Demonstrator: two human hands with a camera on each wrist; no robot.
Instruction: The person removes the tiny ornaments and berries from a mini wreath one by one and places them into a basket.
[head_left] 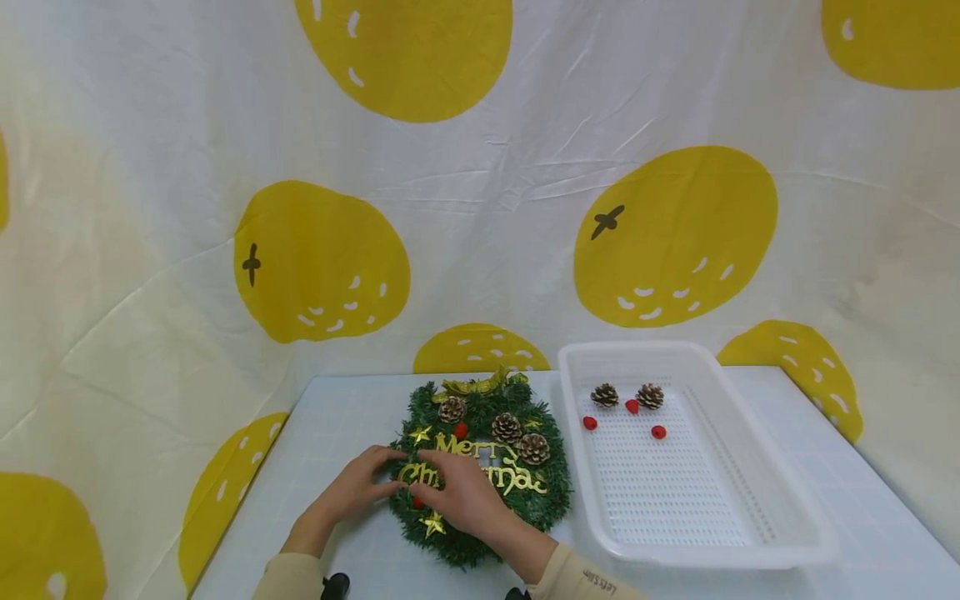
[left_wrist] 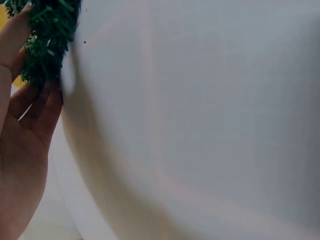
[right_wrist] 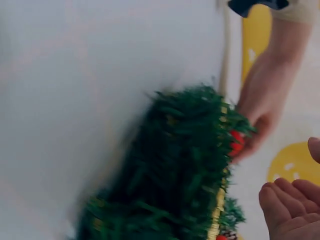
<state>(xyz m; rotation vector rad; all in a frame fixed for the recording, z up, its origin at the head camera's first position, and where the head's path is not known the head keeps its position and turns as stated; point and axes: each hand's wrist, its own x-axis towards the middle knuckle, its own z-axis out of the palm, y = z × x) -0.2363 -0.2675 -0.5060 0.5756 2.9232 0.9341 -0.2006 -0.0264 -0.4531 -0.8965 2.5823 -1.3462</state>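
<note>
A green tinsel wreath (head_left: pixel 553 475) lies on the white table, with gold "Merry Christmas" lettering (head_left: pixel 517 479) across its middle. Pinecones (head_left: pixel 506 427), red berries (head_left: pixel 461 431), gold stars (head_left: pixel 432 524) and a gold bow (head_left: pixel 476 385) decorate it. At its left edge, my left hand (head_left: pixel 363 483) grips the tinsel ring, thumb and fingers on either side in the left wrist view. Over the lower left of the lettering hovers my right hand (head_left: pixel 468 496), fingers loosely bent and thumb apart. In the right wrist view, its fingers (right_wrist: pixel 280 202) hold nothing and stand clear of the tinsel.
To the right of the wreath stands a white plastic basket (head_left: pixel 675 500). Two pinecones (head_left: pixel 649 396) and several red berries (head_left: pixel 658 432) lie in it. Behind the table hangs a white cloth (head_left: pixel 487 275) printed with yellow fruit.
</note>
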